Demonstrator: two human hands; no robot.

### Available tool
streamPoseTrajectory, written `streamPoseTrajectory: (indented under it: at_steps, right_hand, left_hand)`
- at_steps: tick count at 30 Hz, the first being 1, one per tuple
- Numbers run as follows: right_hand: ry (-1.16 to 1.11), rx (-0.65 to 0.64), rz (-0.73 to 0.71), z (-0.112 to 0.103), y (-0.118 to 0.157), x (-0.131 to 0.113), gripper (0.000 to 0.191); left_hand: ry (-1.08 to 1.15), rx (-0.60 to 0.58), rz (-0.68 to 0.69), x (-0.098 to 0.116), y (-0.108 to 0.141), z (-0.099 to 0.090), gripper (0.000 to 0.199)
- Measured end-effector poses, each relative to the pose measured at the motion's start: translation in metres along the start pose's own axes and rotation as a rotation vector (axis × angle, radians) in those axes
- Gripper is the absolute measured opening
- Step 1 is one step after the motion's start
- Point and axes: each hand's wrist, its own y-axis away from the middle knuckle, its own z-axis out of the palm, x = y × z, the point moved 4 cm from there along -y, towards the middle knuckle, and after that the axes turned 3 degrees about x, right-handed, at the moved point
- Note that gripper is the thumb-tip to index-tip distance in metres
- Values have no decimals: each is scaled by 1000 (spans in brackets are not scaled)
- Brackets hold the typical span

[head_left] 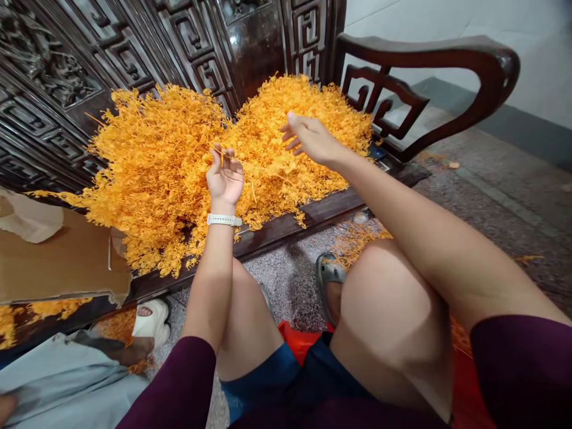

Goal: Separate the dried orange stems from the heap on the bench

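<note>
Two big heaps of frizzy orange plastic sprigs [152, 155] lie on a dark carved wooden bench [268, 235]. In front of the left heap, my left hand [226, 182] is turned palm up, with a white band on its wrist. Its thumb and fingertips are closed on a thin orange strand, whose far end blends into the heap behind. My right hand [313, 138] hovers over the right heap with fingers stretched out and slightly apart. Nothing shows in it.
A cardboard box [53, 256] stands at the left, beside the heap. Below it are another person's leg and white shoe [152, 322]. The bench's curved armrest [429, 56] rises at the right. Loose orange pieces [357, 241] lie on the floor by my foot.
</note>
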Motion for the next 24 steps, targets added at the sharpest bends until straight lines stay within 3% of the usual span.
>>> streamPoseTrajectory:
  at_steps: [2, 7, 11, 13, 15, 17, 18, 21, 24]
  right_hand:
    - [-160, -96, -2, 9, 7, -6, 44]
    - [-183, -184, -81, 19, 14, -13, 35]
    - [-295, -127, -50, 16, 7, -12, 33]
    - [-348, -58, -15, 13, 3, -10, 34]
    - [-351, 20, -3, 10, 1, -6, 34]
    - [-325, 55, -11, 11, 1, -2, 33]
    - [-315, 45, -18, 13, 1, 0, 32]
    - [-318, -50, -31, 25, 4, 5, 27]
    - [-321, -122, -44, 36, 5, 8, 26]
  left_hand:
    - [-4, 35, 32, 0, -3, -2, 9]
    - [-108, 195, 58, 5, -4, -6, 22]
    - [-212, 128, 42, 0, 0, -1, 24]
    - [-336, 164, 161, 1, 6, 3, 27]
    - [-499, 201, 396, 5, 18, 12, 26]
    - [-663, 113, 556, 3, 34, 29, 18]
    - [-738, 26, 554, -3, 40, 38, 19]
    - [-901, -170, 362, -29, 54, 55, 37]
    - [-897, -172, 275, -51, 54, 60, 45]
